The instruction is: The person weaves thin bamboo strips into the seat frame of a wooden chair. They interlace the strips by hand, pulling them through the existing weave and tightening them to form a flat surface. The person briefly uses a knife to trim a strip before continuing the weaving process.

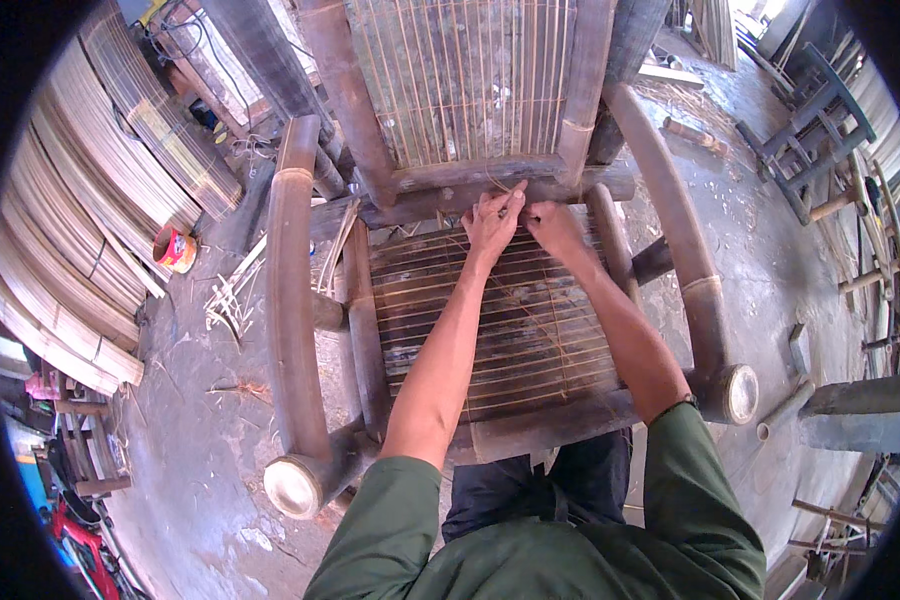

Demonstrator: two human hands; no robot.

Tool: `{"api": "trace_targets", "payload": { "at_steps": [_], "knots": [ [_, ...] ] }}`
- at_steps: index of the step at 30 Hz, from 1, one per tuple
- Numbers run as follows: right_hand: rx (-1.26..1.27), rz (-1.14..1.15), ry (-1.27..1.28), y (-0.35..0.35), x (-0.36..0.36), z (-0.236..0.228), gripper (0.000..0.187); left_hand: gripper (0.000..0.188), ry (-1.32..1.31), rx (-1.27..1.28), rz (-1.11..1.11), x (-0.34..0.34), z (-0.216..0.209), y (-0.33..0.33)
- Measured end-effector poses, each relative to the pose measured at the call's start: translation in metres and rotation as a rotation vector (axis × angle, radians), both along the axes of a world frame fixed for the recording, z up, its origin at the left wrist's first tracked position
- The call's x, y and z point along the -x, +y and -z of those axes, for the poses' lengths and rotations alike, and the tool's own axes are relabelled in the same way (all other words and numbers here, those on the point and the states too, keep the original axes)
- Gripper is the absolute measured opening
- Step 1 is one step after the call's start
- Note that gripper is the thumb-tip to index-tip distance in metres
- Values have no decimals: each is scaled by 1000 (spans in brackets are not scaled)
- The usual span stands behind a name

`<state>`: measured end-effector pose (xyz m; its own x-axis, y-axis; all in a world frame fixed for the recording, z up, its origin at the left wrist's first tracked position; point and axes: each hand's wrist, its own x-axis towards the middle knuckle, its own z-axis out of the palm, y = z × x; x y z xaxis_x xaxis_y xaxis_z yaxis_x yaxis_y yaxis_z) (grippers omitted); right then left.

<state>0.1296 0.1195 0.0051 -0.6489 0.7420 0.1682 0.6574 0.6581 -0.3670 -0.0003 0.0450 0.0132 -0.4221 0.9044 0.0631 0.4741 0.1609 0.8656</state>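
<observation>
A dark brown bamboo armchair [292, 300] stands before me, with a seat of thin slats [490, 350] and a slatted backrest [460, 90]. Both my hands work at the rear of the seat, just at the lower back rail [430, 197]. My left hand [494, 225] is pinched on a thin binding strip [497, 181], whose end sticks up by the fingertips. Close beside it, my right hand [558, 230] is closed, fingers curled down; what it grips is hidden. A loose strand [555, 345] trails over the seat slats.
Bundles of pale bamboo slats [65, 230] lean along the left. A red and yellow tin [174, 249] and strip scraps [232, 300] lie on the floor. Bamboo frames [860, 230] stand at right, a bamboo tube [785, 410] nearer. A red bicycle [82, 545] is at lower left.
</observation>
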Motion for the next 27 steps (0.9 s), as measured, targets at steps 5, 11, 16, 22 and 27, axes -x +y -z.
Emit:
{"api": "trace_targets", "payload": {
  "at_steps": [5, 11, 16, 22, 27],
  "knots": [
    [609, 166, 806, 6, 32, -19, 35, 35, 238, 80, -41, 18, 39, 3],
    [980, 164, 927, 23, 41, -24, 33, 31, 626, 48, -10, -2, 64, 13],
    [1295, 189, 1007, 50, -35, 7, 21, 27, 529, 276, 175, 4, 41, 13],
    [1151, 353, 1242, 48, -16, -7, 25, 31, 533, 316, 170, 3, 36, 18],
    [31, 425, 304, 24, -98, -12, 44, 31, 337, 232, 257, 1, 16, 17]
  ]
}}
